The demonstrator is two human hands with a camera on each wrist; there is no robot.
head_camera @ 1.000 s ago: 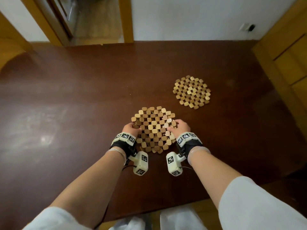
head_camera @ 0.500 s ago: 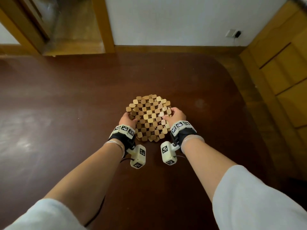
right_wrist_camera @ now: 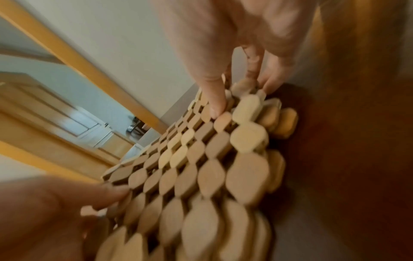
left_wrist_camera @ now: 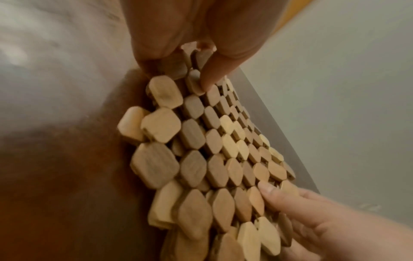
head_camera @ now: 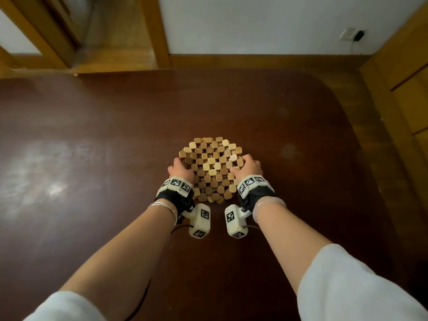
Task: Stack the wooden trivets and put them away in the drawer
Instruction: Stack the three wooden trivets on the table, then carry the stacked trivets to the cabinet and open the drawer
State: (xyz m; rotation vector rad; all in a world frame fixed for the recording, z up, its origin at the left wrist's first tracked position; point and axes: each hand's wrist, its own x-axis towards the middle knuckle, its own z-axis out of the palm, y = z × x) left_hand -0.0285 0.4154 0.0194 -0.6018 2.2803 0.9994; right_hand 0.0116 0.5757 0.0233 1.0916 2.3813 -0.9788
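Note:
A round stack of wooden bead trivets (head_camera: 212, 169) lies on the dark brown table (head_camera: 92, 135), with lower beads peeking out under the top layer in both wrist views. My left hand (head_camera: 179, 169) grips the stack's left edge, thumb on top and fingers curled under the rim (left_wrist_camera: 178, 70). On the opposite edge my right hand (head_camera: 249, 166) holds it the same way (right_wrist_camera: 239, 95). The trivet stack (left_wrist_camera: 214, 159) fills the left wrist view, and the right wrist view shows it (right_wrist_camera: 201, 167) blurred. No drawer is in view.
A yellow wooden cabinet (head_camera: 405, 77) stands beyond the table's right edge. A doorway with a wooden frame (head_camera: 159, 31) lies past the far edge. A wall socket (head_camera: 353, 34) sits at the back right.
Both hands carried their trivet forward and right to where the second trivet lay; that trivet no longer shows apart. The head view has turned right.

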